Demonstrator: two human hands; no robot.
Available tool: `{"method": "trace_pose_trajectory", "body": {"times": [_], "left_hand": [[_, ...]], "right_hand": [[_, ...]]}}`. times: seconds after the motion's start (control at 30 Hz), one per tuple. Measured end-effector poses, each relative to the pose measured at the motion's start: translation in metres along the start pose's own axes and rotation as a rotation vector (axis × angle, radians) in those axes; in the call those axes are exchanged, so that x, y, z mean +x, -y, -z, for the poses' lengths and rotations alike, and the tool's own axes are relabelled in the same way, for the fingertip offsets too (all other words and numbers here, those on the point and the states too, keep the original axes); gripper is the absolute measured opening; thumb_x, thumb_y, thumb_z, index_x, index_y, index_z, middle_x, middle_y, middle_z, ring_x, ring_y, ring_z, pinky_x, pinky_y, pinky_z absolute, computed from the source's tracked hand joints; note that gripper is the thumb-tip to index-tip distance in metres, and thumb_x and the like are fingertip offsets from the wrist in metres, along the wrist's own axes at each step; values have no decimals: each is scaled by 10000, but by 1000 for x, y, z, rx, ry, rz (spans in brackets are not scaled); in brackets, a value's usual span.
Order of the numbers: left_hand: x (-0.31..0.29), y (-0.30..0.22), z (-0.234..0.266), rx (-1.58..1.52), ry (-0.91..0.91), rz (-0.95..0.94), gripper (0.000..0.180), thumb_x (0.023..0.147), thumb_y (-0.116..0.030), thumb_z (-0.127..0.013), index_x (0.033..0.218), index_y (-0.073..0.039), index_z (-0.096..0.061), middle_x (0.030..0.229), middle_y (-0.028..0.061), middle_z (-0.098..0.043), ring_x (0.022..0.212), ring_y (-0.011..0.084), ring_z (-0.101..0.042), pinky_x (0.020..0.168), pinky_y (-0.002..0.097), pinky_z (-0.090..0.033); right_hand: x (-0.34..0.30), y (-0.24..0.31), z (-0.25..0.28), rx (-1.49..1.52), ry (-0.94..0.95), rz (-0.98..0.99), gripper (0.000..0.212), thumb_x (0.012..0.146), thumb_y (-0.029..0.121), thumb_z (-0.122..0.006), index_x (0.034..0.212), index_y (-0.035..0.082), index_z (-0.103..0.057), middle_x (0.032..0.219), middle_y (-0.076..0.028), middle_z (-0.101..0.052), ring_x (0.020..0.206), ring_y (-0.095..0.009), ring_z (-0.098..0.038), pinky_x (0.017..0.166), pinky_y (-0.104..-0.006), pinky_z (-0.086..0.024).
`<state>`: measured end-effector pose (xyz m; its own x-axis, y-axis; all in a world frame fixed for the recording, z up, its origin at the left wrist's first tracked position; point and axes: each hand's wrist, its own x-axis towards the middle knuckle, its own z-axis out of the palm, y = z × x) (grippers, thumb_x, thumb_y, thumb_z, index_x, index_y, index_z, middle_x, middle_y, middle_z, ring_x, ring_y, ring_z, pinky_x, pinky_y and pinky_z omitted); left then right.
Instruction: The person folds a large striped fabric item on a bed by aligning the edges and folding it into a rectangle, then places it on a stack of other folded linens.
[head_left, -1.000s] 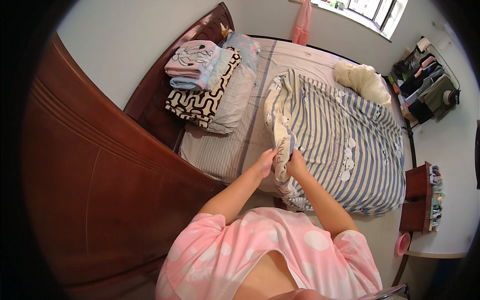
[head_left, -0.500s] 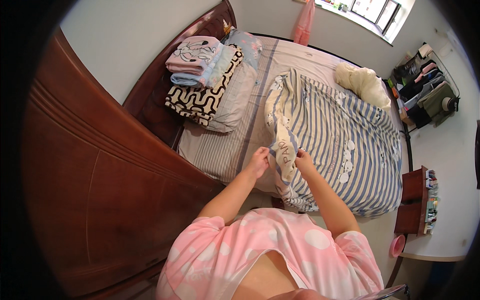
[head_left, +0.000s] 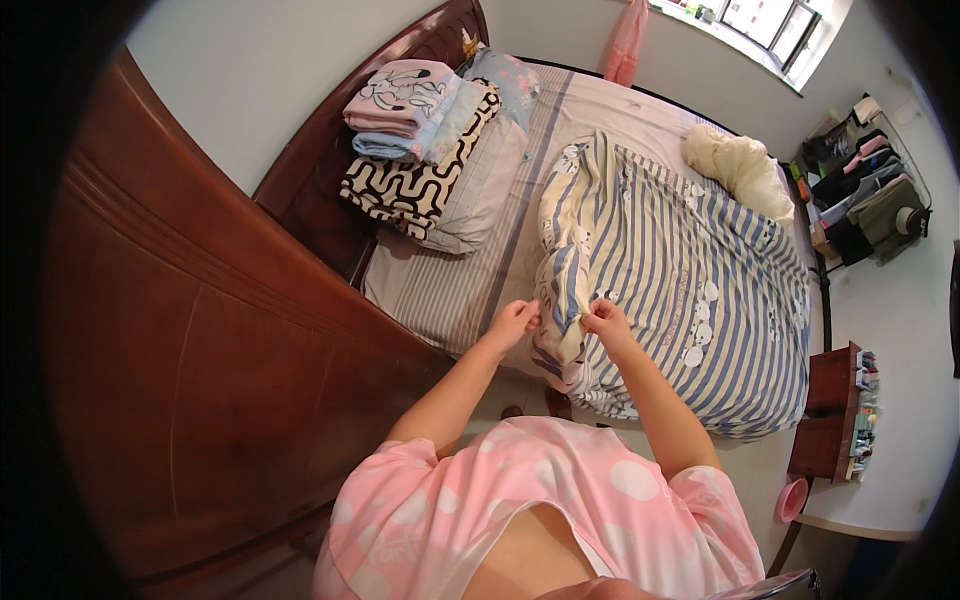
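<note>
The blue-and-cream striped cloth cover with small cartoon figures lies over the right part of the bed with pale striped sheet. The right hand pinches its left border between thumb and fingers. The left hand is close beside the same border, fingers bent; whether it grips the fabric, I cannot tell. In my judgement, the work is only partly done: the wide striped area is already spread, though wrinkled, while the border between the hands is bunched and remains to be arranged. The soft cream fabric bundle rests beyond the cover, unhandled.
</note>
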<state>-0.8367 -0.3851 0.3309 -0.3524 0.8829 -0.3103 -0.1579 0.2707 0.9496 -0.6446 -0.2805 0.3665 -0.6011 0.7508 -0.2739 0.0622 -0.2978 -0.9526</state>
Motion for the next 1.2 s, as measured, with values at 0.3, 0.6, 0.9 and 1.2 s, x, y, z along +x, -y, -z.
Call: {"method": "trace_pose_trajectory", "body": {"times": [0.3,0.6,0.9,1.2], "left_hand": [[6,8,-24,186,-31,29,380,816,-228,-598,1094,19,-523,946,118,-615,847,217,-578,744,325,-450],[-20,15,24,433,-288,-104,339,845,-257,-569,1020,33,-571,930,158,-630,849,248,-601,750,342,-449],[-54,-5,18,639,-234,-65,292,836,-272,-542,965,-14,-592,916,207,-601,874,382,-553,742,409,-443],[-56,-24,8,729,-278,-92,235,807,-235,-571,857,-6,-595,811,200,-591,795,391,-539,696,439,-424]], "right_hand": [[-4,-36,-35,-430,245,137,93,789,58,-612,839,25,-540,743,-23,-572,676,-84,-524,615,-229,-436],[63,-17,-5,-132,36,-215,176,875,185,-531,964,38,-567,819,-48,-599,706,-133,-576,617,-267,-478],[215,-52,-34,60,64,-483,283,863,321,-530,904,41,-546,757,-65,-570,629,-172,-563,560,-304,-475],[270,-80,-39,-97,122,-727,276,811,301,-597,717,52,-527,551,-49,-485,439,-157,-479,352,-278,-327]]}}
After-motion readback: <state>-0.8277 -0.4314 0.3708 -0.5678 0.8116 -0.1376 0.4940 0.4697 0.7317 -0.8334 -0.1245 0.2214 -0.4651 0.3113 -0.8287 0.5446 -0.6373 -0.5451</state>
